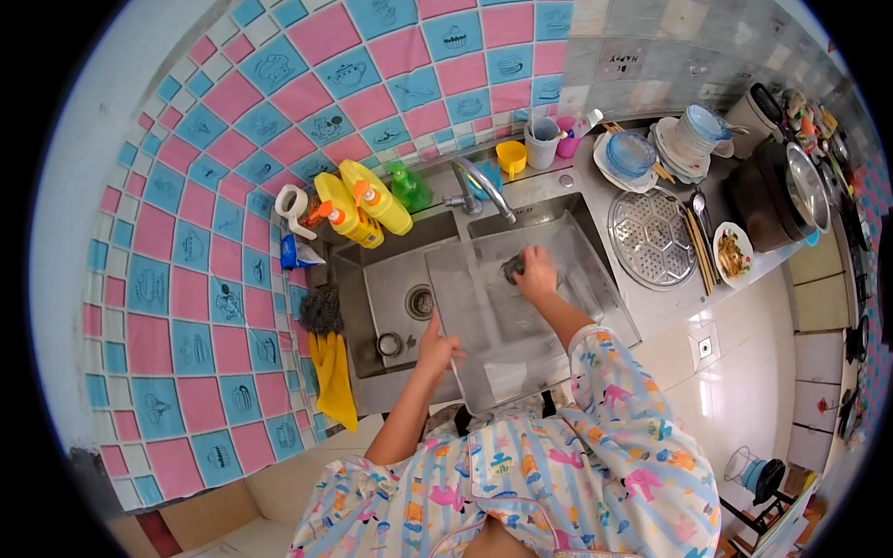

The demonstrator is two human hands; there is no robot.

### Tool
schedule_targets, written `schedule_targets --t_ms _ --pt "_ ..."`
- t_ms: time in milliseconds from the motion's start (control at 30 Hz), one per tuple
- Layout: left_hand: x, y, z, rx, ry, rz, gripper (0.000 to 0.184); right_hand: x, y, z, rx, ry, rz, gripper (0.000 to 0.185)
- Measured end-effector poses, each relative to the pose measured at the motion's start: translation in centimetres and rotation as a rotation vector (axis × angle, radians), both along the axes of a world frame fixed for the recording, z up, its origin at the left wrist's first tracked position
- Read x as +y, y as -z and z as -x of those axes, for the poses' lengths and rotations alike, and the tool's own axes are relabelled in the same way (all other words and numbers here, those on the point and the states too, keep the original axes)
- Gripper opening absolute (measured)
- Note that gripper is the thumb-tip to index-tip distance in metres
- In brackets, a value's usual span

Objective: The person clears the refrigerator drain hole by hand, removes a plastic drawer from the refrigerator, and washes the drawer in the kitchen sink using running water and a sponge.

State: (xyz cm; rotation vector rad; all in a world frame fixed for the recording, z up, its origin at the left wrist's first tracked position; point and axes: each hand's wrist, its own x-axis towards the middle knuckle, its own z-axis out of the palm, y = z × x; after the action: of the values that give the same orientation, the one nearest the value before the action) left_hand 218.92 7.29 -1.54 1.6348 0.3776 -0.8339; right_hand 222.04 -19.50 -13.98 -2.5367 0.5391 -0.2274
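Observation:
A large clear plastic bin (484, 363) lies across the right basin of the steel sink (377, 279), its near end over the counter's front edge. Over the inside of the bin, my right hand (537, 275) is closed on a dark scouring pad (513, 269). My left hand (437, 349) is at the bin's left side, index finger stretched out along the wall and the other fingers curled; the thumb's contact is hard to make out. Above the bin's far side stands the metal faucet (484, 186).
Yellow bottles (358, 205) and a green bottle (409, 186) stand behind the left basin. A yellow cloth (331, 377) hangs at the left. On the right are a steamer plate (653, 239), chopsticks (699, 251), stacked dishes (684, 144) and a food plate (733, 254).

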Motion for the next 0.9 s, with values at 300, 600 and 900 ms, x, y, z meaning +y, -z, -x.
schedule_targets --t_ms 300,600,900 --pt "0.0 -0.4 0.0 0.003 0.030 -0.028 0.090 4.8 -1.4 0.9 0.090 -0.001 0.025 0.055" --pt "0.3 -0.6 0.2 0.023 0.040 -0.039 0.089 3.1 -0.7 1.2 -0.247 -0.117 -0.405 0.055" --pt "0.7 0.6 0.6 -0.062 0.015 0.018 0.091 3.2 -2.4 5.3 0.150 -0.250 -0.011 0.044"
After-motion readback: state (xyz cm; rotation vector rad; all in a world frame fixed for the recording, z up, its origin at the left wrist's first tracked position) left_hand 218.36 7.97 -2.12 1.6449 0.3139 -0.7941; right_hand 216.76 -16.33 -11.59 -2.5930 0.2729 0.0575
